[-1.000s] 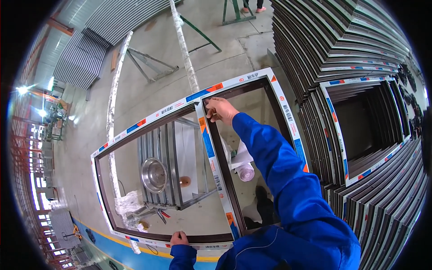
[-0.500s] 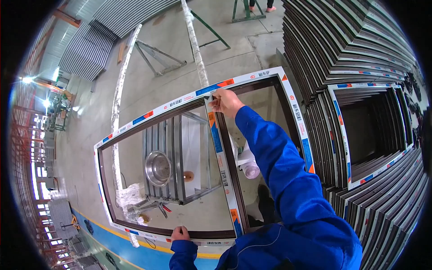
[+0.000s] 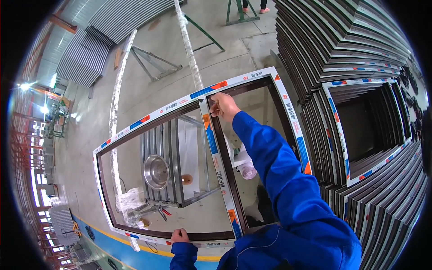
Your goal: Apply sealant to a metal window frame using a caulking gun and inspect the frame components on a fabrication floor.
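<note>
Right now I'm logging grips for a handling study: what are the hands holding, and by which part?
A window frame. The left hand grips its near bottom rail; the right hand holds the top of the centre bar, where it meets the far rail.

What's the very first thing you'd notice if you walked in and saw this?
The big white window frame with red and blue tape fills the middle, held by a person in blue sleeves: the right hand grips its top edge near the centre bar, and the left hand holds the bottom edge. To the right towers a huge stack of similar frames, and a shiny metal bowl shows through the frame.
</note>
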Motion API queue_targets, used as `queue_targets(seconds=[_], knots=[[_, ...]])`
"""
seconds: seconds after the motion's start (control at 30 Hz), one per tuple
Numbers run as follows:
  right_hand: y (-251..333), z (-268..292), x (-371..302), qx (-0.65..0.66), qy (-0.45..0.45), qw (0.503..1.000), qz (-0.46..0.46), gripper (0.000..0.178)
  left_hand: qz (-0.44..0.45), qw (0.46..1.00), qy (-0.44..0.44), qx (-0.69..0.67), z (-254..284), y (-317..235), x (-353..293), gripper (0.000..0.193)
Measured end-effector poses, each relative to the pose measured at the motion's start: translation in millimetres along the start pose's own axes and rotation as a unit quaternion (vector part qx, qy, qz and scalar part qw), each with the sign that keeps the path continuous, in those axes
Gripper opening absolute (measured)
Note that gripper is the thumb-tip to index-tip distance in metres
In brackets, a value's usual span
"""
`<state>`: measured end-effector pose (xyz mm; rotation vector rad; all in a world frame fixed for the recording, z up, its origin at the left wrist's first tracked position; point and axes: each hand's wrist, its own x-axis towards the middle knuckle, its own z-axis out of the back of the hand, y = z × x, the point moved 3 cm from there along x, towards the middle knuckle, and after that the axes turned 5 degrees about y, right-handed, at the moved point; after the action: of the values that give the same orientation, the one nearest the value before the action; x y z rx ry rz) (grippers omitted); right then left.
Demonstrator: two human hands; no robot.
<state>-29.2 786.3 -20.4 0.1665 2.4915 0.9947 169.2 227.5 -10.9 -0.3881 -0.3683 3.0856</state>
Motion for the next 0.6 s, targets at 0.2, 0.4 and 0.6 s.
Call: queue_targets(seconds=[0.2, 0.4, 0.6], knots=[[-9.3, 1.3, 14.5, -0.012, 0.032, 0.999, -0.031, 0.015, -0.014, 1.000, 0.003, 0.013, -6.1, 3.8, 3.4, 0.025], [-1.4, 11.5, -3.4, -0.065, -0.020, 0.998, 0.009, 0.021, -0.005, 1.000, 0.002, -0.005, -3.1, 1.5, 0.8, 0.026], [-9.9, 5.6, 5.4, -0.219, 0.037, 0.975, 0.031, 0.044, -0.011, 1.000, 0.015, -0.009, -3.4, 0.1, 3.5, 0.025]])
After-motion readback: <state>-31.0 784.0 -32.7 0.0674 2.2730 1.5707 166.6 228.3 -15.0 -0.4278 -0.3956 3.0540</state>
